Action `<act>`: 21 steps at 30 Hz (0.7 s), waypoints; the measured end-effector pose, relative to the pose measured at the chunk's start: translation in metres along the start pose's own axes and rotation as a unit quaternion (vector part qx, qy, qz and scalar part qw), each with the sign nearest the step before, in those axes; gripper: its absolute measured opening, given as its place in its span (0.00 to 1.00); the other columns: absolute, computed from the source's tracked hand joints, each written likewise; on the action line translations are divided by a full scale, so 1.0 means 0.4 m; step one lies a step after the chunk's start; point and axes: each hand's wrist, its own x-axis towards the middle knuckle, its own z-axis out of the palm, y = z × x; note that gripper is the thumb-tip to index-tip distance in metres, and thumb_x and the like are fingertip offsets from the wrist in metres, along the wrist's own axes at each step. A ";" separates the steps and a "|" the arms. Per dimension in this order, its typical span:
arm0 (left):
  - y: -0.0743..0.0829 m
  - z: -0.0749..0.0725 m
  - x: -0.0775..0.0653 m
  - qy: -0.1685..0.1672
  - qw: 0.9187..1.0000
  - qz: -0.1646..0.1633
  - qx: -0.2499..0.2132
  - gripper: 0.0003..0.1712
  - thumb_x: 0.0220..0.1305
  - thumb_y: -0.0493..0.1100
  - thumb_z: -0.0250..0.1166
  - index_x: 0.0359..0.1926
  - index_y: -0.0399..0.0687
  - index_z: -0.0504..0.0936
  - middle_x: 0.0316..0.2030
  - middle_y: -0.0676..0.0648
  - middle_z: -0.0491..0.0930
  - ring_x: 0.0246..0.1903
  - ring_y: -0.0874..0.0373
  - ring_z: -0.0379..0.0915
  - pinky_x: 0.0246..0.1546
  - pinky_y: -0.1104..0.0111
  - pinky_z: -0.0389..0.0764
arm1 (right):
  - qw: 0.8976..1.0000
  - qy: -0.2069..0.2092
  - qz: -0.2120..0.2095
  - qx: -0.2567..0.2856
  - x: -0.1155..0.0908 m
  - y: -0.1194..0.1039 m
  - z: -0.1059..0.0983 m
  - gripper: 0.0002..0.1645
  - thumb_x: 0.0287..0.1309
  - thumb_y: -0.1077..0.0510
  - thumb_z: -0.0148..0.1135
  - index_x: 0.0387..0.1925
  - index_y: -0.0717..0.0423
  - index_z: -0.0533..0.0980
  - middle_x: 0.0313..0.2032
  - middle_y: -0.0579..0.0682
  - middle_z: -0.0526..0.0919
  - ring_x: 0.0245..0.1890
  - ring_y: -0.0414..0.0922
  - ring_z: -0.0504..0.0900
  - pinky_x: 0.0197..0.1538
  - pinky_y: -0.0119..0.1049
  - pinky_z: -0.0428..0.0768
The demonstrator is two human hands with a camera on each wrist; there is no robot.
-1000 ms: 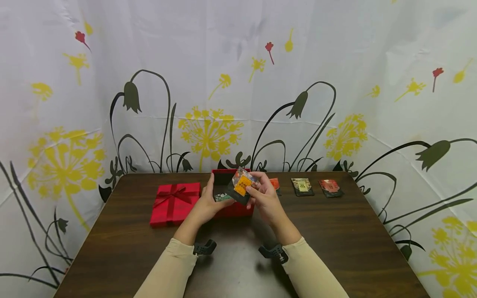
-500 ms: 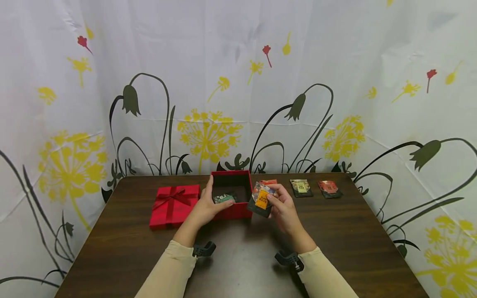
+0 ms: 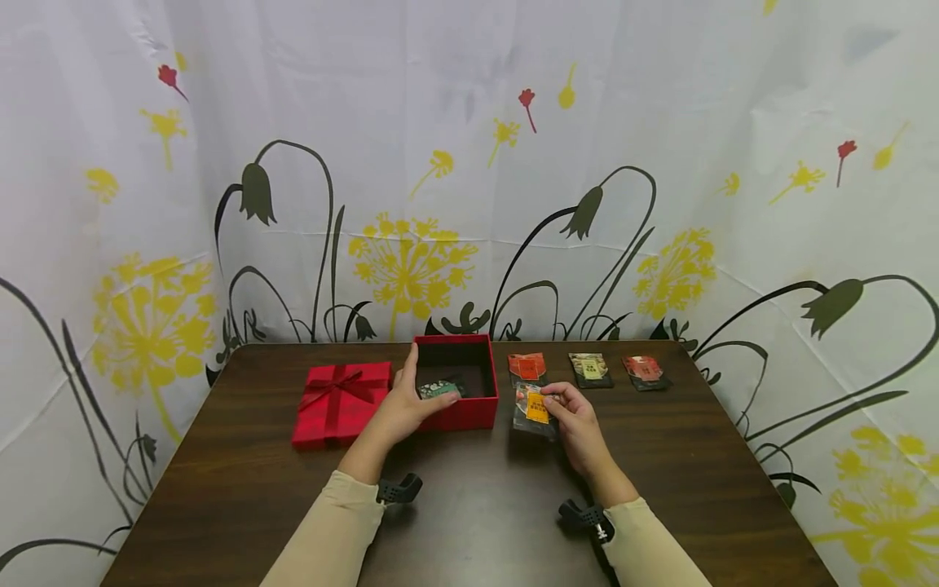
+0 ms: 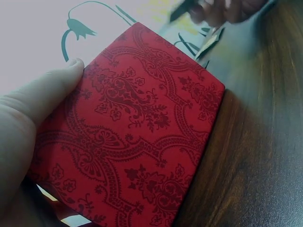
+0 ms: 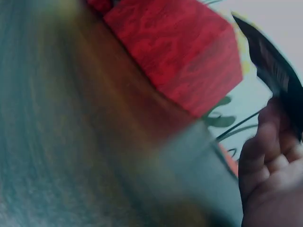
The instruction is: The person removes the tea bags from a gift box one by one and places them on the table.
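My left hand (image 3: 407, 401) holds the open red gift box (image 3: 460, 414) at its near left corner, thumb along the front rim. In the left wrist view, the thumb rests at the edge of the patterned red wall (image 4: 128, 127). Inside the box lies a green patterned packet (image 3: 440, 389). To the right of the box, my right hand (image 3: 579, 420) pinches a dark packet with a yellow label (image 3: 538, 404) between thumb and fingers, above the table. That packet's dark back (image 5: 274, 66) shows in the right wrist view, which is partly blurred.
Along the table's back edge, right of the box, lie an orange-labelled packet (image 3: 526, 367), a pale yellow one (image 3: 590, 369) and a red one (image 3: 645, 372). The red lid with a ribbon bow (image 3: 343, 405) lies left of the box. A flowered curtain (image 3: 469, 163) hangs behind.
My right hand has carried the yellow-labelled packet from over the box to the right and down toward the table. The left hand stays on the box.
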 end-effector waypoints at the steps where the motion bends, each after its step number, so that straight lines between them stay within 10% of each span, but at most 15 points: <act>1: 0.000 -0.001 -0.002 0.000 1.000 -0.001 0.001 0.73 0.64 0.70 0.75 0.88 0.75 0.27 0.89 0.37 0.35 0.87 0.30 0.34 0.77 0.24 0.55 | 1.000 0.000 0.007 0.001 0.003 0.008 -0.005 0.11 0.82 0.61 0.59 0.58 0.63 0.76 0.43 0.45 0.85 0.41 0.39 0.85 0.42 0.30 0.87; 8: 0.005 -0.005 -0.006 -0.001 1.000 -0.008 0.000 0.74 0.63 0.72 0.75 0.89 0.74 0.27 0.89 0.38 0.35 0.87 0.30 0.33 0.77 0.24 0.54 | 0.998 -0.028 0.027 -0.053 0.014 0.016 -0.034 0.14 0.80 0.58 0.62 0.56 0.65 0.78 0.44 0.46 0.83 0.36 0.40 0.81 0.21 0.34 0.79; 21: 0.005 -0.006 -0.003 0.000 1.000 -0.006 0.010 0.73 0.64 0.71 0.74 0.88 0.74 0.27 0.89 0.37 0.36 0.88 0.31 0.31 0.77 0.24 0.55 | 0.985 -0.050 0.067 -0.148 0.018 0.018 -0.061 0.16 0.79 0.55 0.65 0.54 0.67 0.81 0.42 0.51 0.81 0.34 0.44 0.83 0.22 0.37 0.85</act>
